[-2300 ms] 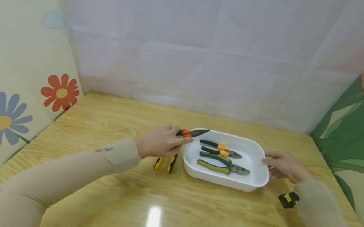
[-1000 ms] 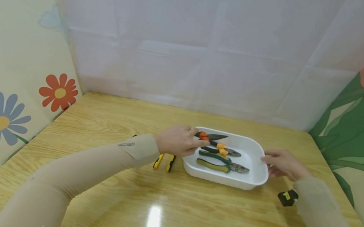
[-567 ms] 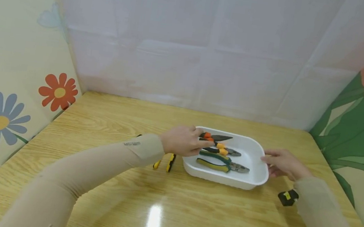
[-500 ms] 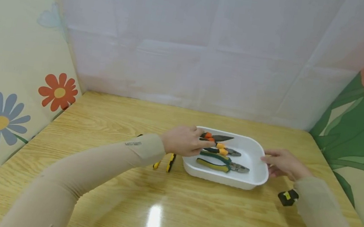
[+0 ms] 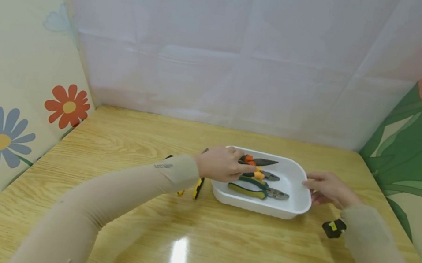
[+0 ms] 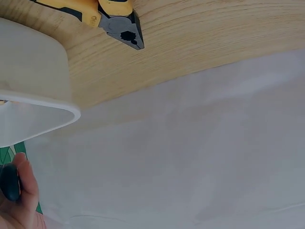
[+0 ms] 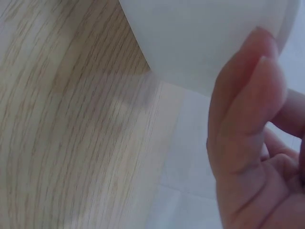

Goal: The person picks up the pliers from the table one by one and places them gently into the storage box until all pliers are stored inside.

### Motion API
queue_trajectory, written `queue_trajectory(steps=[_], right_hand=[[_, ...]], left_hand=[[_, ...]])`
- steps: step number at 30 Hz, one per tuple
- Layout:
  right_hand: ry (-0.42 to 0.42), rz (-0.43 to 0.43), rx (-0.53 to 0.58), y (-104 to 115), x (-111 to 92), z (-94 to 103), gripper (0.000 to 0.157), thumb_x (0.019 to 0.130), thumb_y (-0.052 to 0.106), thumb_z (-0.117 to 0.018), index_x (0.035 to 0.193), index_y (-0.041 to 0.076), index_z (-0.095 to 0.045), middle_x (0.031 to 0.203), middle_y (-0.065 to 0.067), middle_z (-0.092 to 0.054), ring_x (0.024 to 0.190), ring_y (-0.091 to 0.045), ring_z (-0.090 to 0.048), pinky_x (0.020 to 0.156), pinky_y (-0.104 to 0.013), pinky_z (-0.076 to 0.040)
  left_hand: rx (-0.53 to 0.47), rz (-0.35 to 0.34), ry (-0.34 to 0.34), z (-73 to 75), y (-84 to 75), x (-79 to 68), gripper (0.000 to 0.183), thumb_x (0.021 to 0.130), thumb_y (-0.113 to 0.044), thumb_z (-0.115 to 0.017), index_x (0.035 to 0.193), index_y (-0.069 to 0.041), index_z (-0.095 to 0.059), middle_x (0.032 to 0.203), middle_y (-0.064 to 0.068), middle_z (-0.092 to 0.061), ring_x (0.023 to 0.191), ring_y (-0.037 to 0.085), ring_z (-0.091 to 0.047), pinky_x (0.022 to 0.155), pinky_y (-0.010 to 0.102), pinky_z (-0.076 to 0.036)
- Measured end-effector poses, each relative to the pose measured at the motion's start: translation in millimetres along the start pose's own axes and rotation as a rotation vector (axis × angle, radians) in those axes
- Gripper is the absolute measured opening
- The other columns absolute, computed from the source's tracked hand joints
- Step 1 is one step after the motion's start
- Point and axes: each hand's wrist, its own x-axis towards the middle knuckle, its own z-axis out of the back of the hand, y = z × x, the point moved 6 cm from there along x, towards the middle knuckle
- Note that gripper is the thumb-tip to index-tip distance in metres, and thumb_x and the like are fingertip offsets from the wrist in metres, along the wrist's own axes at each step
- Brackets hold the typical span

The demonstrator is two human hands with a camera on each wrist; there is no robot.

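Observation:
In the head view a white plastic basin (image 5: 257, 207) stands on the table. My left hand (image 5: 218, 163) reaches over its left rim and grips needle-nose pliers (image 5: 266, 162) by the handles, their dark pointed tip low inside the basin. A dark handle end (image 6: 9, 182) shows in that hand in the left wrist view. Beside them lie orange-and-black pliers (image 5: 259, 174), partly under my fingers, and green-and-yellow combination pliers (image 5: 251, 192). My right hand (image 5: 329, 189) pinches the basin's right rim, thumb on top and fingers against the outer wall (image 7: 200, 43).
Yellow-and-black pliers (image 5: 198, 188) lie on the wooden table (image 5: 133, 237) left of the basin, partly hidden by my left arm; their head (image 6: 125, 31) shows in the left wrist view. A small black tape measure (image 5: 333, 228) sits by my right sleeve. A white cloth backdrop (image 5: 204, 59) rises behind.
My left hand has carried the needle-nose pliers rightward from outside the left rim and down into the basin. My right hand has stayed on the basin's rim.

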Motion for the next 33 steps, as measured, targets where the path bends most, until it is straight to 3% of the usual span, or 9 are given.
queue_trajectory(steps=[7, 12, 15, 19, 24, 33], right_hand=[[-0.002, -0.013, -0.003, -1, 0, 0.6, 0.058, 0.101, 0.013, -0.050, 0.144, -0.016, -0.025, 0.083, -0.006, -0.064, 0.063, -0.014, -0.060, 0.059, -0.028, -0.054], [-0.003, -0.017, -0.004, -1, -1, 0.7, 0.059, 0.100, 0.013, -0.051, 0.144, -0.016, -0.024, 0.082, -0.006, -0.064, 0.062, -0.014, -0.060, 0.059, -0.028, -0.054], [-0.002, -0.017, -0.001, -1, 0, 0.7, 0.059, 0.101, 0.013, -0.051, 0.144, -0.016, -0.024, 0.082, -0.006, -0.064, 0.062, -0.014, -0.060, 0.059, -0.028, -0.054], [-0.001, -0.011, 0.001, -2, 1, 0.7, 0.059, 0.101, 0.013, -0.051, 0.144, -0.016, -0.024, 0.080, -0.005, -0.064, 0.062, -0.014, -0.060, 0.058, -0.028, -0.054], [0.001, -0.003, 0.004, -1, 0, 1.3, 0.059, 0.100, 0.013, -0.051, 0.143, -0.017, -0.025, 0.079, -0.005, -0.064, 0.061, -0.014, -0.060, 0.058, -0.028, -0.054], [-0.002, -0.006, 0.001, 0, -3, 2.1, 0.057, 0.101, 0.012, -0.051, 0.143, -0.018, -0.026, 0.079, -0.004, -0.063, 0.061, -0.013, -0.059, 0.057, -0.027, -0.054]], left_hand=[[0.001, -0.022, 0.026, 0.3, -5.0, 9.4, 0.044, 0.101, -0.029, -0.047, 0.145, -0.026, -0.048, 0.121, 0.016, -0.060, 0.088, 0.021, -0.064, 0.070, 0.031, -0.055], [0.059, -0.053, 0.029, -2.3, -9.3, 16.2, 0.043, 0.101, -0.031, -0.047, 0.144, -0.029, -0.048, 0.122, 0.014, -0.062, 0.090, 0.019, -0.065, 0.077, 0.030, -0.054], [0.084, -0.059, 0.037, -4.2, -10.8, 20.8, 0.042, 0.101, -0.033, -0.046, 0.144, -0.031, -0.049, 0.122, 0.013, -0.063, 0.092, 0.018, -0.065, 0.073, 0.029, -0.055], [0.062, -0.049, 0.098, -9.2, -12.2, 28.4, 0.044, 0.102, -0.033, -0.043, 0.146, -0.033, -0.046, 0.124, 0.014, -0.062, 0.088, 0.018, -0.064, 0.064, 0.028, -0.053], [-0.009, -0.061, 0.173, -15.7, -16.9, 37.4, 0.045, 0.103, -0.032, -0.041, 0.148, -0.030, -0.042, 0.123, 0.015, -0.060, 0.084, 0.018, -0.061, 0.066, 0.029, -0.051], [-0.002, -0.140, 0.199, -24.7, -32.7, 52.0, 0.045, 0.102, -0.031, -0.041, 0.148, -0.031, -0.043, 0.113, 0.010, -0.061, 0.085, 0.015, -0.056, 0.070, 0.027, -0.050]])
